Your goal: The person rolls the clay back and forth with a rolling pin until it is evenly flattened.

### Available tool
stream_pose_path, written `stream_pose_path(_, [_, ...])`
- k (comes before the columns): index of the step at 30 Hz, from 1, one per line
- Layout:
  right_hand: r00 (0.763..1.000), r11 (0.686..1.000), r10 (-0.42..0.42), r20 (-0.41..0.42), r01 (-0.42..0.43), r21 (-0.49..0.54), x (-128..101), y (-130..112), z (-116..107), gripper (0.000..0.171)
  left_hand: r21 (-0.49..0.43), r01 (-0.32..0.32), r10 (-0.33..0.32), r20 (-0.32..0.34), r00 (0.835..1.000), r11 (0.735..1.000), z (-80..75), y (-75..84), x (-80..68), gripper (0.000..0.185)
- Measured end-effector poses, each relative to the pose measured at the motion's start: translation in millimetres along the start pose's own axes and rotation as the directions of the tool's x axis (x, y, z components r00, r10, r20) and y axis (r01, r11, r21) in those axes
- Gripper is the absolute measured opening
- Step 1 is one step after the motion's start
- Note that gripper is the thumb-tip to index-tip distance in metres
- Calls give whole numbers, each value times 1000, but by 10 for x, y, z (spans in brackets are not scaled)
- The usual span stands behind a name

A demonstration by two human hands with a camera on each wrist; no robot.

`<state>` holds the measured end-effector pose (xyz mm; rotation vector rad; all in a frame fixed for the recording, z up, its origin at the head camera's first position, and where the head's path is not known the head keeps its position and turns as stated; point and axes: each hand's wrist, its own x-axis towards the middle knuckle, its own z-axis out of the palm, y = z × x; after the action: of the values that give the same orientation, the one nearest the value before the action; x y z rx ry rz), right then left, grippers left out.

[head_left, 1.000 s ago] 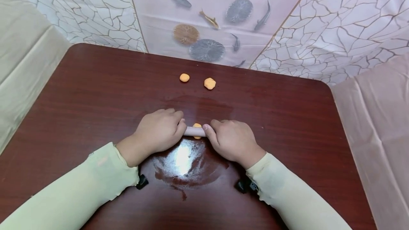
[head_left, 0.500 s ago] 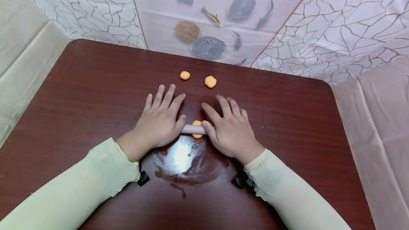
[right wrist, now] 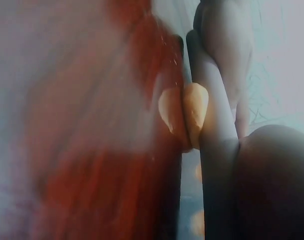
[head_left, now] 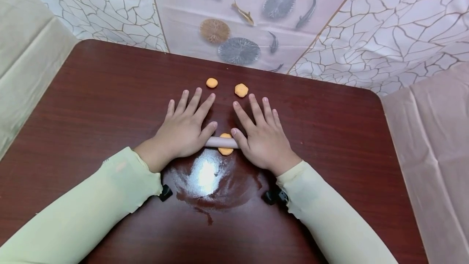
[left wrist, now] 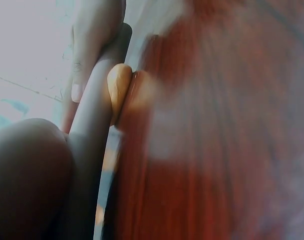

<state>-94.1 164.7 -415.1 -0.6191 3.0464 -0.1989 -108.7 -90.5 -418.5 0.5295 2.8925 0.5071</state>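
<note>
Dark red table (head_left: 91, 93) under patterned sheeting; pale rolling pin (head_left: 221, 142) lying left-to-right across flattened orange dough piece (head_left: 225, 150), dough midway between both hands, neither nearer; left hand (head_left: 183, 129) and right hand (head_left: 261, 137) flat on pin ends, fingers straight and spread, pointing away; two more dough balls (head_left: 211, 82) beyond fingertips. Left wrist view: pin (left wrist: 92, 150) pressed on dough (left wrist: 118, 90). Right wrist view: pin (right wrist: 211, 125) touching dough (right wrist: 194, 112); blurred.

- A dark red-brown glossy wooden table (head_left: 91, 93) with rounded corners, catching a bright glare.
- Pale cracked-pattern sheeting (head_left: 395, 23) behind it, with a fish-and-disc print panel (head_left: 238, 15).
</note>
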Motion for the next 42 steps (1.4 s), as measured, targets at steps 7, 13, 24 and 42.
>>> stream_pose_path(7, [1000,1000,16,19,-16,15,118,37,-8,65,-28,14,-14,14,1000,1000,-20,-65,83,72])
stream_pose_path(13, [997,998,55,50,-56,17,192,65,-33,66,-25,16,-16,15,1000,1000,-47,-84,163,71])
stream_pose_path(24, [995,996,89,38,-90,15,359,116,-33,65,-29,31,-31,-3,1000,999,-81,-156,332,71])
stream_pose_path(42, [989,989,144,29,-145,36,569,209,-41,64,12,58,-58,-11,998,998,-148,-201,607,74])
